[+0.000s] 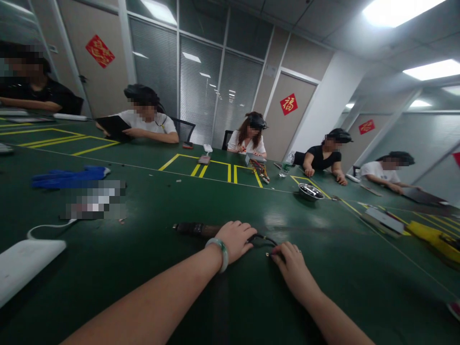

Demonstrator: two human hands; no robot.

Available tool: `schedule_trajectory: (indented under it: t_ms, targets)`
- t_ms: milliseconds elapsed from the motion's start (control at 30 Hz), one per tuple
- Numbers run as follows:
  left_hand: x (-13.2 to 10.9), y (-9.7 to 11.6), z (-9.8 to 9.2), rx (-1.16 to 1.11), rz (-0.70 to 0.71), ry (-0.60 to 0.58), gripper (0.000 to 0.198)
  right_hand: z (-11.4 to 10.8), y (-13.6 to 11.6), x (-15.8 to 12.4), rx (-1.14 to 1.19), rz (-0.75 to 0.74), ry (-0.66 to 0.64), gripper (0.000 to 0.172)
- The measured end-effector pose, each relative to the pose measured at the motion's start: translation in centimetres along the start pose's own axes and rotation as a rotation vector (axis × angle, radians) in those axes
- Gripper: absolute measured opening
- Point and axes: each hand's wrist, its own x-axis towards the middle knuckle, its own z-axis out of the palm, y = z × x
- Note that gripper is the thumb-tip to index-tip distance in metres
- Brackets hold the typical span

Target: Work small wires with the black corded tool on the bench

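A long, dark, stick-shaped device (194,229) lies on the green table, with a small metal tip at its left end and a brownish section toward my hand. My left hand (235,239), with a pale green bangle at the wrist, is closed over its right end. From under those fingers a black cable (268,238) curves right to my right hand (289,261). Thumb and fingertips of that hand pinch around the cable's end, which they partly hide. A tiny brass-coloured piece (267,254) shows just left of the right fingertips.
Blue gloves (68,177) and a white power bank (32,263) with a white cable lie at left. A metal bowl (310,192), a water bottle (287,165) and a yellow tool (433,239) are to the right. Several people sit across the table (161,297).
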Motion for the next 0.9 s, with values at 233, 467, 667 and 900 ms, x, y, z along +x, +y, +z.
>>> schedule_trajectory:
  t_ms: [233,467,667,900]
  targets:
    - [-0.6,0.2,-1.2,-0.001,-0.077,-0.017,0.027,-0.4,1.5,6.4,0.347,0.092,0.157,0.017]
    - [-0.8,-1.9,-1.3,0.039,-0.210,0.023,0.019,1.1,-3.8,6.3,0.169,-0.068,0.029,0.012]
    - [-0.1,-1.6,-0.4,0.087,-0.223,0.012,0.017,1.2,-3.5,6.0,0.018,-0.114,-0.043,0.015]
    - [0.0,-1.6,-0.6,0.117,-0.193,-0.019,0.016,1.4,-3.2,6.3,-0.050,-0.149,0.013,0.014]
